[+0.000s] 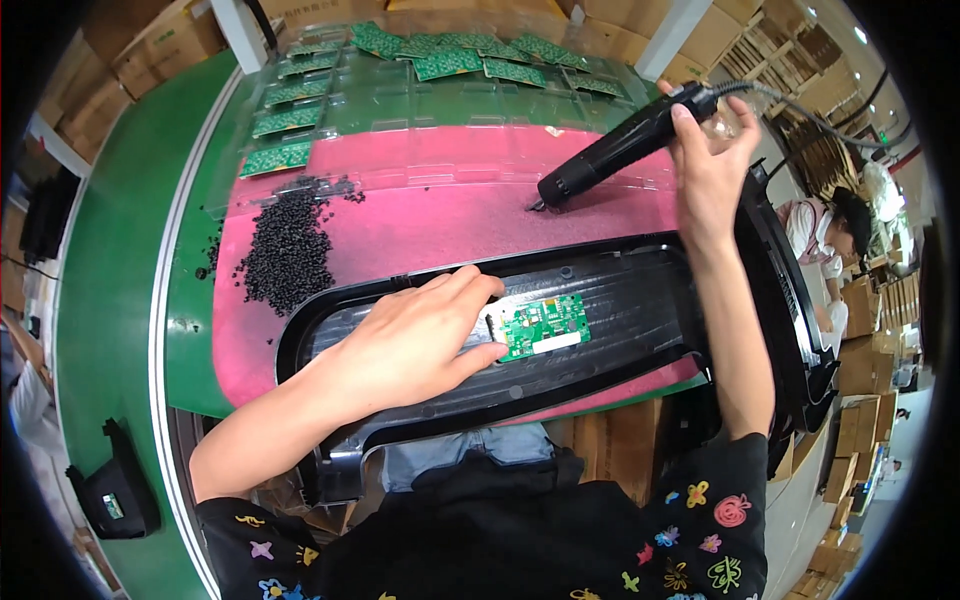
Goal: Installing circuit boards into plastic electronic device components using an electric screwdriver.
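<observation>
A black electric screwdriver (620,150) is gripped in my right hand (708,180), tilted so that its bit points down and left over the pink mat (440,215). My left hand (425,325) lies over a long black plastic housing (640,300) with its thumb and fingers apart. Between them is the left edge of a green circuit board (545,328), which lies inside the housing. The thumb tip touches the board's lower left corner. To the left of the housing, a pile of small black screws (288,250) is spread on the mat.
A clear plastic tray (400,160) with several green circuit boards (448,62) stands at the back. The screwdriver's cable (800,100) runs off to the right. More black housings (790,300) stand at the right. Another black part (115,490) sits at the far left. A co-worker (830,230) is at the right.
</observation>
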Demonstrator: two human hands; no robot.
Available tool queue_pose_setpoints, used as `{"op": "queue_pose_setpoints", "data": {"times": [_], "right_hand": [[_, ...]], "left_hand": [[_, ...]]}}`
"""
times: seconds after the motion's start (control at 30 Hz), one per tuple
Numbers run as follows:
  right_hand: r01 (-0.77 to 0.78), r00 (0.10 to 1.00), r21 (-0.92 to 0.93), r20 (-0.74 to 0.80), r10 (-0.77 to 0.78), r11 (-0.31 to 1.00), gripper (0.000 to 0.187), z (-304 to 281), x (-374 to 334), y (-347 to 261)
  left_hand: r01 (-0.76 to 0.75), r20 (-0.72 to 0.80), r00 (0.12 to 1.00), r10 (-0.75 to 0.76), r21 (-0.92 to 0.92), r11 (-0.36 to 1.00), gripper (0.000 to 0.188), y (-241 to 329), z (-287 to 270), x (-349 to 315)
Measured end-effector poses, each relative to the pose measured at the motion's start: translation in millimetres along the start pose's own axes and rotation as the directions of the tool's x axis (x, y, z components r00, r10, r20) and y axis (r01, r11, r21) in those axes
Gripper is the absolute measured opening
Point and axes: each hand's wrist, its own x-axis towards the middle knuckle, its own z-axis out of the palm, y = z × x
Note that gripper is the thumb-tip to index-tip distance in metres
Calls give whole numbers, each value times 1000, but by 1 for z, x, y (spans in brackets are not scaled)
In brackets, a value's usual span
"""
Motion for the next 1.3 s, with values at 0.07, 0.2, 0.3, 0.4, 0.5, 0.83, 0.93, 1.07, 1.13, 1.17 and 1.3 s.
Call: {"op": "queue_pose_setpoints", "data": {"times": [0.07,0.2,0.3,0.4,0.5,0.83,0.93,1.07,1.13,1.17,1.3], "right_hand": [[-171,984,235,0,176,957,52,40,-18,-1],[-474,878,310,235,417,824,33,55,-22,3],[-386,922,552,236,306,739,32,54,-27,-21],[-501,865,731,441,238,464,27,43,-36,-38],[-547,829,731,540,144,409,26,46,-53,-42],[-491,781,645,624,-32,585,35,27,-66,-61],[-349,866,698,495,-68,625,25,28,-68,-72],[-325,896,747,439,-63,579,27,33,-76,-73],[-336,896,751,441,-54,569,29,35,-78,-72],[-328,898,768,434,-71,549,29,37,-79,-72],[-322,896,779,435,-94,538,30,40,-82,-71]], "left_hand": [[19,-2,1000,-19,-5,1000,46,-3,-2,-1],[42,-25,999,-42,-24,999,42,-5,-5,0],[39,-124,991,-50,-92,995,34,-9,2,-2],[-28,-216,976,-21,-222,975,26,-4,-9,3],[-167,-303,950,70,-309,936,18,-4,-5,6],[-269,-372,905,209,-119,956,9,2,-4,5],[-268,-374,903,210,-110,957,9,-2,-3,7],[-281,-341,913,222,-131,951,10,0,-1,7],[-298,-340,910,239,-132,946,11,-1,-2,7],[-315,-344,904,255,-128,941,12,-1,-3,7],[-345,-343,895,285,-127,930,14,-2,1,9]]}}
